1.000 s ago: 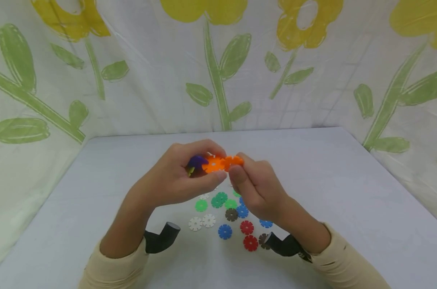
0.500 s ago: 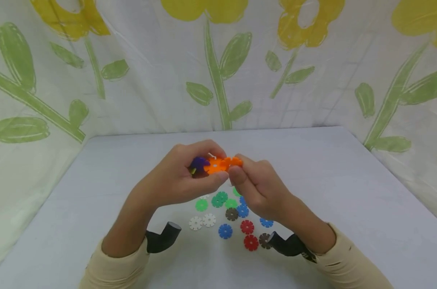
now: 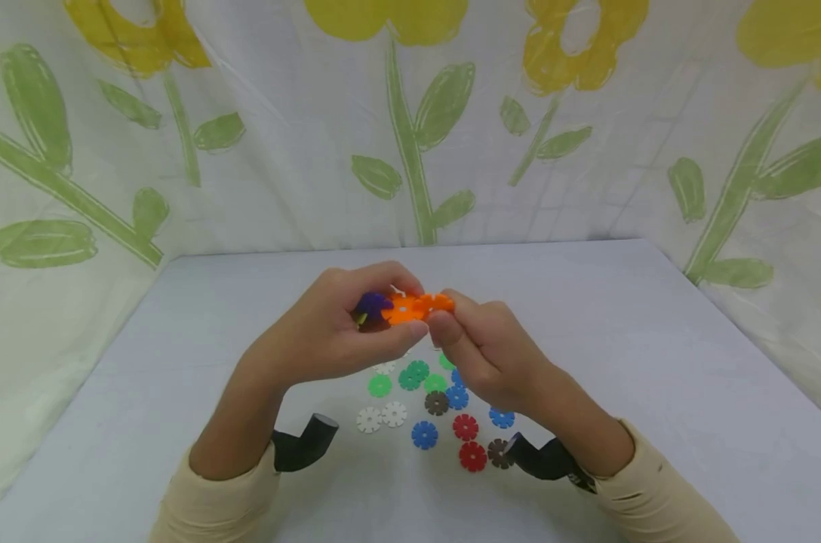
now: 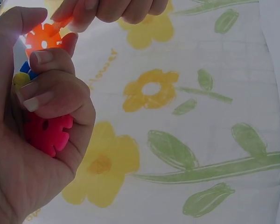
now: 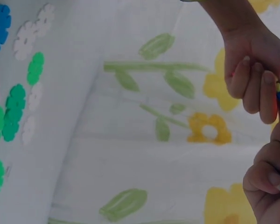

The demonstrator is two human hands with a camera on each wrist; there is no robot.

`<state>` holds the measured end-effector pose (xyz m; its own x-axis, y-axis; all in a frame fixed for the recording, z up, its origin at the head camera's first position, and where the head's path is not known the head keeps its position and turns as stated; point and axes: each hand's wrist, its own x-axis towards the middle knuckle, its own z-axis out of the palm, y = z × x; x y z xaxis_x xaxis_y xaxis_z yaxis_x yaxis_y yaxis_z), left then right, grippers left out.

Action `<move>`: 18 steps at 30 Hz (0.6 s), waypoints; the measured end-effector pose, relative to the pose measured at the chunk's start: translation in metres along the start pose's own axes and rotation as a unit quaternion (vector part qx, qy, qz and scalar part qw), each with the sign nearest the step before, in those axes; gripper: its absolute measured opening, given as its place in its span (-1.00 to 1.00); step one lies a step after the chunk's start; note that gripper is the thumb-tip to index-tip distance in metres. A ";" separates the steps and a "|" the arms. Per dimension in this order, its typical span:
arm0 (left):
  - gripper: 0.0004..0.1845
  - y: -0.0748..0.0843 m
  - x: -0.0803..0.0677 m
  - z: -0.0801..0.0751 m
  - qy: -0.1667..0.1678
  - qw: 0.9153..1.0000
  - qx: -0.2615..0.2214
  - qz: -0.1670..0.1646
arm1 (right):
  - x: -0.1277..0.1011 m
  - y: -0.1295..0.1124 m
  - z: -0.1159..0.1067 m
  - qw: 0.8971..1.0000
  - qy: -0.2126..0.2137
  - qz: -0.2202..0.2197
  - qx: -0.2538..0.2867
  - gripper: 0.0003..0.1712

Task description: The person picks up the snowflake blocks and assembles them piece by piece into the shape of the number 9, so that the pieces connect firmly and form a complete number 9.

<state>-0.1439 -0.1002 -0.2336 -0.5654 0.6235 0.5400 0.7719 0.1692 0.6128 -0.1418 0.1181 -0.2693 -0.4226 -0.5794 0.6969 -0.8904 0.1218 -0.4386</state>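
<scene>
Above the table my left hand (image 3: 356, 324) grips a cluster of joined snowflake discs (image 3: 383, 309): purple, yellow, pink and an orange one at its right end. In the left wrist view the orange disc (image 4: 43, 39) sits at the fingertips, the pink disc (image 4: 46, 133) lies in the palm. My right hand (image 3: 471, 339) pinches a second orange disc (image 3: 440, 303) against the first orange one. The right wrist view shows both hands at its right edge, with the left hand (image 5: 254, 70) above.
Loose discs lie on the grey table (image 3: 655, 362) below my hands: green (image 3: 379, 386), white (image 3: 368, 419), brown (image 3: 436, 403), blue (image 3: 424, 434), red (image 3: 472, 456). Flower-print cloth (image 3: 410, 121) walls the table at the back and sides.
The two orange discs have drawn slightly closer together. Both hands stay almost in the same place.
</scene>
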 end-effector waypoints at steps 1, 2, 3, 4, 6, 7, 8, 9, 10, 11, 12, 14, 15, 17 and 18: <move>-0.81 -0.001 0.000 -0.001 -0.001 1.000 0.003 0.003 | 0.000 0.000 -0.001 1.000 -0.010 0.006 0.001 -0.60; -0.82 -0.001 0.000 -0.002 -0.003 1.000 0.003 0.007 | -0.001 0.000 -0.002 1.000 -0.021 0.014 0.002 -0.62; -0.82 -0.003 -0.001 -0.003 -0.004 1.000 0.003 0.009 | -0.001 0.000 -0.003 0.999 -0.034 0.025 0.004 -0.65; -0.82 -0.004 -0.001 -0.003 -0.007 1.000 0.001 0.011 | -0.003 0.000 -0.005 0.998 -0.048 0.039 0.003 -0.68; -0.82 -0.006 0.000 -0.004 -0.010 1.000 0.000 0.013 | -0.007 0.001 -0.007 0.994 -0.079 0.069 -0.001 -0.75; -0.82 -0.008 0.000 -0.004 -0.010 1.000 0.002 0.015 | -0.010 0.003 -0.008 0.992 -0.096 0.080 -0.008 -0.80; -0.82 -0.009 0.000 -0.004 -0.010 1.000 0.004 0.015 | -0.014 0.004 -0.009 0.989 -0.114 0.088 -0.018 -0.82; -0.82 -0.010 0.000 -0.003 -0.009 1.000 0.007 0.016 | -0.019 0.006 -0.009 0.986 -0.133 0.096 -0.029 -0.84; -0.81 -0.011 0.001 -0.003 -0.008 1.000 0.011 0.017 | -0.024 0.008 -0.010 0.982 -0.152 0.103 -0.040 -0.84; -0.80 -0.011 0.002 -0.003 -0.007 1.000 0.015 0.018 | -0.030 0.010 -0.010 0.978 -0.172 0.107 -0.050 -0.82; -0.80 -0.012 0.003 -0.003 -0.007 1.000 0.020 0.019 | -0.035 0.012 -0.011 0.972 -0.192 0.117 -0.062 -0.80; -0.79 -0.012 0.002 -0.004 -0.007 1.000 0.025 0.017 | -0.046 0.017 -0.012 0.958 -0.235 0.141 -0.083 -0.77; -0.79 -0.012 0.002 -0.004 -0.007 0.999 0.027 0.016 | -0.051 0.019 -0.013 0.950 -0.256 0.156 -0.091 -0.76; -0.78 -0.011 0.002 -0.005 -0.008 0.999 0.030 0.011 | -0.060 0.022 -0.015 0.932 -0.296 0.186 -0.095 -0.76; -0.78 -0.010 0.001 -0.006 -0.009 0.999 0.031 0.008 | -0.063 0.023 -0.017 0.922 -0.317 0.205 -0.092 -0.78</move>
<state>-0.1544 -0.1054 -0.2360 -0.5485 0.6398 0.5384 0.7976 0.2068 0.5667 -0.1385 0.1710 -0.3139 -0.5981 -0.8014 -0.0022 -0.7165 0.5360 -0.4466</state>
